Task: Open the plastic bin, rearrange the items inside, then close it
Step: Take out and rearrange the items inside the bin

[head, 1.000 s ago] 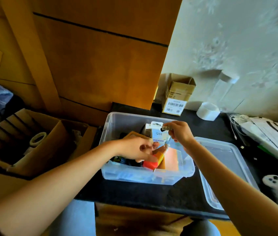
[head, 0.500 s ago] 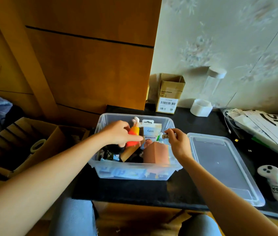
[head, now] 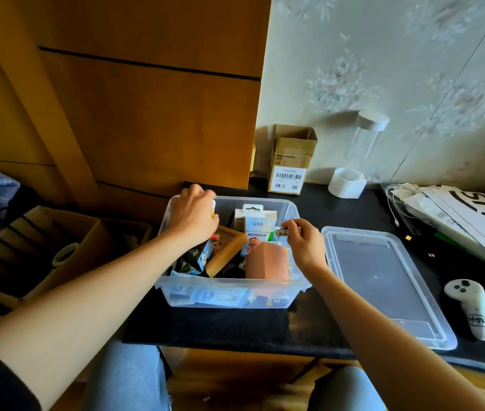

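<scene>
Seen from above, looking down along two bare forearms toward a clear plastic bin (head: 229, 295) on a dark tabletop (head: 339, 327).

Left hand (head: 193, 216) over the bin's far left corner, knuckles up, fingers curled down around something mostly hidden beneath the palm; only a sliver of white and yellow showing at the hand's right edge, so the object cannot be identified.

Right hand (head: 303, 243) over the bin's right rim, thumb and fingertips pinching a small cylindrical object (head: 282, 231) with dark markings, held just above the contents.

Between the two hands, standing upright in the bin: a white box marked Q88 (head: 256, 222), just left of the right hand's pinch. Below it, nearer the viewer, a pinkish-brown block (head: 268, 261), directly left of the right wrist. Under and right of the left wrist, a tilted wooden frame (head: 227, 250), and beside it a small carton with panda pictures (head: 201, 258).

Bin open; its clear lid (head: 383, 280) lying flat on the tabletop just right of the right hand, close beside the bin's right wall.

Further right of the lid, a white game controller (head: 469, 307). Beyond the hands, against the wall, an open cardboard box with barcode label (head: 290, 161), a roll of white tape (head: 346, 182), and a clear tube with a white cap (head: 367, 137).
</scene>
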`<state>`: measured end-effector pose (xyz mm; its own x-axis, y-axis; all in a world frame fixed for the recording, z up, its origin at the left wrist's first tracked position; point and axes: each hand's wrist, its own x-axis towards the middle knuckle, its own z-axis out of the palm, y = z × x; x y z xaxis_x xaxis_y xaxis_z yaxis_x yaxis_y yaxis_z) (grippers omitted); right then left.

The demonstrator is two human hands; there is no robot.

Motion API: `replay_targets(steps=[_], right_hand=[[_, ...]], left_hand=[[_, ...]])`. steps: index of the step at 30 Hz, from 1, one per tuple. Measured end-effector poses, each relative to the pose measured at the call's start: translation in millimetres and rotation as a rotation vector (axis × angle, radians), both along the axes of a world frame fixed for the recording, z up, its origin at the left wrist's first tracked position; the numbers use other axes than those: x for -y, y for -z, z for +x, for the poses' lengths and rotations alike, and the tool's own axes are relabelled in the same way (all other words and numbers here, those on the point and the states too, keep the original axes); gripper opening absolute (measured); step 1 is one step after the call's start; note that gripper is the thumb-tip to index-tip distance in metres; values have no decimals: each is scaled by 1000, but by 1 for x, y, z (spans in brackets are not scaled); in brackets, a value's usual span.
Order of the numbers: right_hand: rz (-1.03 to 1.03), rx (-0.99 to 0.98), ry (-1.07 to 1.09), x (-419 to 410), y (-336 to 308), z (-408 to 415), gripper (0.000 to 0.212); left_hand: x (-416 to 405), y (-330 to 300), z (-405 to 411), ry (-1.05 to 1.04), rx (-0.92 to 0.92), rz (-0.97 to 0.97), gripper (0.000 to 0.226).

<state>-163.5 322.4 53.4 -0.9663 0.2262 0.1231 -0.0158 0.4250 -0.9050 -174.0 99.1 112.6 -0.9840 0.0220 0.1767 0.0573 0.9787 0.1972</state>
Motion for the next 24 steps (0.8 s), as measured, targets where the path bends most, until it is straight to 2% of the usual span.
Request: replay_targets(steps=[2, 4, 7, 10, 12, 16, 19, 20, 22, 24], right_hand=[[-19, 0, 3, -1, 1, -1, 19], [-37, -6, 5, 1, 1, -1, 18], [-53, 2, -7, 11, -1, -1, 17], [-78, 8, 22, 3, 0, -1, 17], [-81, 5, 46, -7, 1, 0, 18], [-91, 5, 33, -2, -2, 0, 20], [-105, 5, 37, -1, -3, -1, 20], [-108, 4, 43, -2, -3, -1, 20], [-116, -1, 49, -2, -2, 0, 19], [-124, -1, 51, -3, -1, -1, 19]], left_hand=[[-22, -1, 7, 199, 42, 113, 38], [-45, 1, 11, 322, 307, 173, 46], [-69, 9, 11, 291, 658, 197, 58], [-97, 19, 9, 217, 785, 154, 68], [-113, 25, 6, 208, 815, 134, 70], [-107, 23, -1, 151, 836, 224, 37], [-103, 25, -8, 80, 898, 261, 36], [-105, 25, -8, 62, 926, 263, 41], [-108, 24, -7, 75, 940, 215, 66], [-108, 25, -4, 179, 833, 77, 93]])
